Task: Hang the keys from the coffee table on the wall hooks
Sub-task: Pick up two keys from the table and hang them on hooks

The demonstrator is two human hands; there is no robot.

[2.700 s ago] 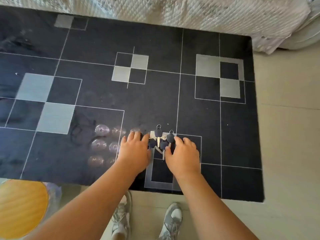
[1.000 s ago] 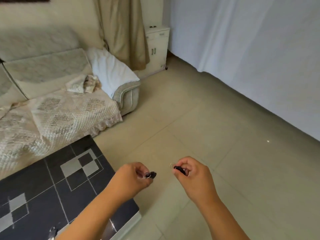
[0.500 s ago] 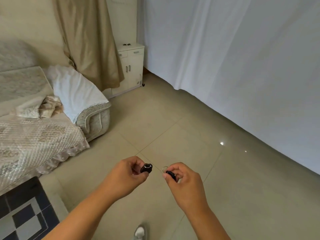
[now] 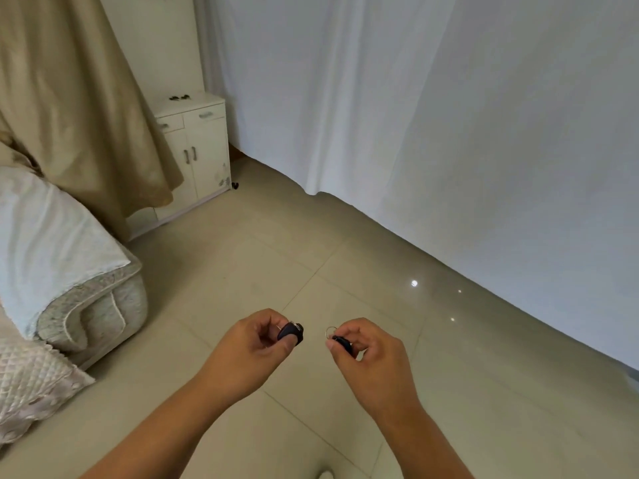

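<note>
My left hand (image 4: 250, 347) is closed around black-headed keys (image 4: 290, 333), whose dark plastic heads poke out past the thumb. My right hand (image 4: 368, 354) pinches another black-headed key (image 4: 342, 342) with a small metal ring (image 4: 331, 330) sticking up from it. Both hands are held in front of me above the tiled floor, a short gap between them. The key blades are hidden inside my fists. No wall hooks and no coffee table are in view.
A sofa arm (image 4: 93, 312) draped with a white cloth stands at the left. Behind it hangs a beige curtain (image 4: 76, 108), beside a small white cabinet (image 4: 197, 146). White sheeting (image 4: 449, 133) covers the wall on the right. Beige floor tiles (image 4: 276, 257) stretch ahead.
The view has swung from the coffee table towards the room's corner; the table has left the frame. Both hands, which were on the keys on the table, now hold them in the air.
</note>
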